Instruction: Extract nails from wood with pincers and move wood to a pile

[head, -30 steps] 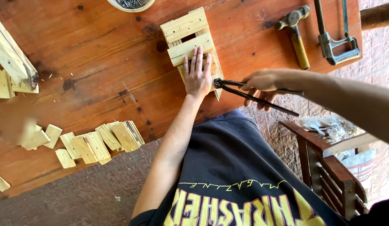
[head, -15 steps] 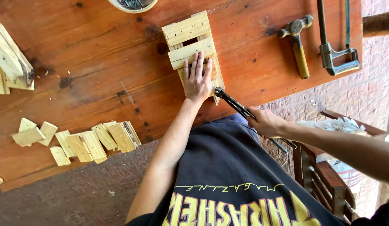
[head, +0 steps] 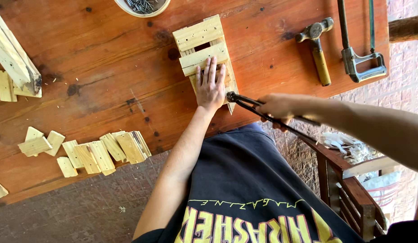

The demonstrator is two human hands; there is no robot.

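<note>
A broad reddish-brown wooden workbench [head: 105, 90], its planks knotted and stained dark in spots, fills most of the view, with brick paving below its near edge. At about 12 o'clock sits a small pale slatted pine frame [head: 203, 45], like a miniature pallet, rough-sawn with nail marks. The left hand [head: 210, 87] lies flat and open on its near end, fingers spread, pressing it to the bench. At 3 o'clock of that hand, the right hand [head: 276, 107] is closed around the long dark handles of metal pincers [head: 254, 108], whose head meets the frame's near corner. At 1 o'clock lie a wooden-handled hammer [head: 317, 49] and a metal hacksaw [head: 359, 54], just beside each other. At 9 o'clock a scatter of short pale wood offcuts [head: 96, 153] overlaps near the edge; longer pine strips [head: 13, 63] lie at 10 o'clock. A round white bowl of dark nails [head: 142, 6] is cut by the top edge
</note>
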